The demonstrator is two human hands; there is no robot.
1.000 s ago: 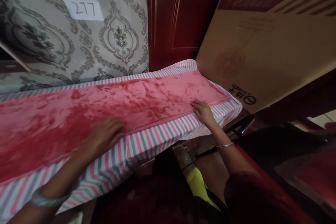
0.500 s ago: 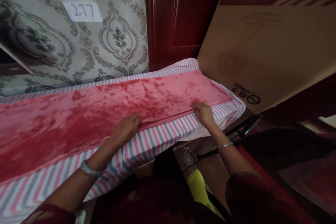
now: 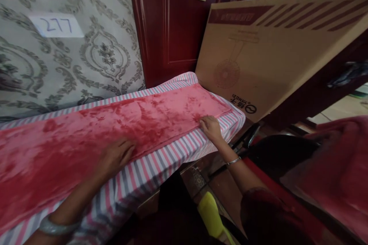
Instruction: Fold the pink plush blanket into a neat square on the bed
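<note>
A long pink-red plush cloth (image 3: 143,113) lies folded lengthwise over a striped sheet (image 3: 161,157) of pink, grey and white. At the cloth's near edge, toward its right end, my right hand (image 3: 211,128) has its fingers closed on the fabric. My left hand (image 3: 116,155), slightly blurred, rests over the plush surface farther left. Its fingers are stretched out and apart, touching or just above the cloth. A thick bangle circles the left wrist and a thin one the right.
Behind the far end a large cardboard box (image 3: 258,53) leans beside a dark red door (image 3: 178,26). Patterned wallpaper (image 3: 106,53) with a "277" paper (image 3: 57,25) runs along the far side. Something yellow (image 3: 210,214) is below, and red fabric (image 3: 342,176) lies at right.
My left hand has slid left along the cloth, off the near edge. My right hand stays at about the same spot on the edge. The camera view has turned right.
</note>
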